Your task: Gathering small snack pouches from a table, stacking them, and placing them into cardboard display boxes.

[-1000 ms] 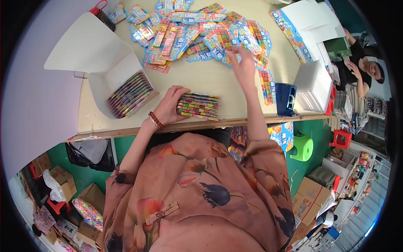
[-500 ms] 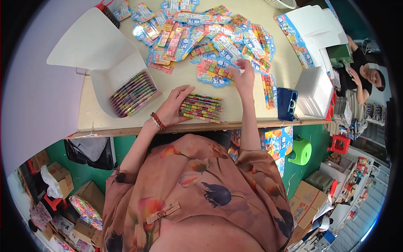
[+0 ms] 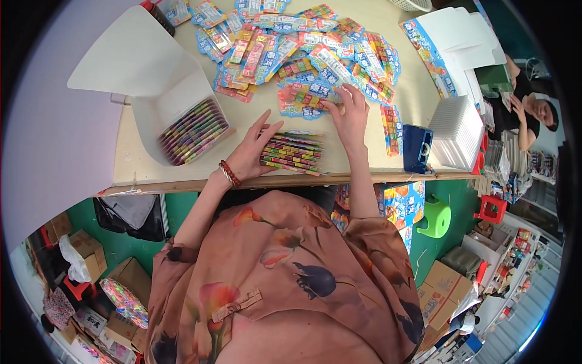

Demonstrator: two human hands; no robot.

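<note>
Near the table's front edge stands a tight row of candy blister packs (image 3: 292, 153), their colourful edges facing up. My left hand (image 3: 245, 151) holds its left end between thumb and fingers, with the forefinger raised. Just beyond the row, my right hand (image 3: 348, 115) pinches the right end of a blue-edged candy blister pack (image 3: 308, 98) showing small coloured pieces. Behind it spreads a loose heap of similar packs (image 3: 260, 57), some with their white labelled backs up. To the left, an open white carton (image 3: 145, 115) holds a neat row of packs (image 3: 195, 132).
A single pack (image 3: 391, 130) lies right of my right hand, beside a dark blue tape dispenser (image 3: 417, 148) and stacked clear plastic trays (image 3: 454, 133). Flat printed cartons (image 3: 439, 51) lie behind them. A co-worker (image 3: 524, 112) is at the far right. A green stool (image 3: 433, 217) stands below.
My right hand has come slightly nearer and closed on the blister pack, which has shifted a little left and away from me. My left hand's forefinger has lifted; the row stays put.
</note>
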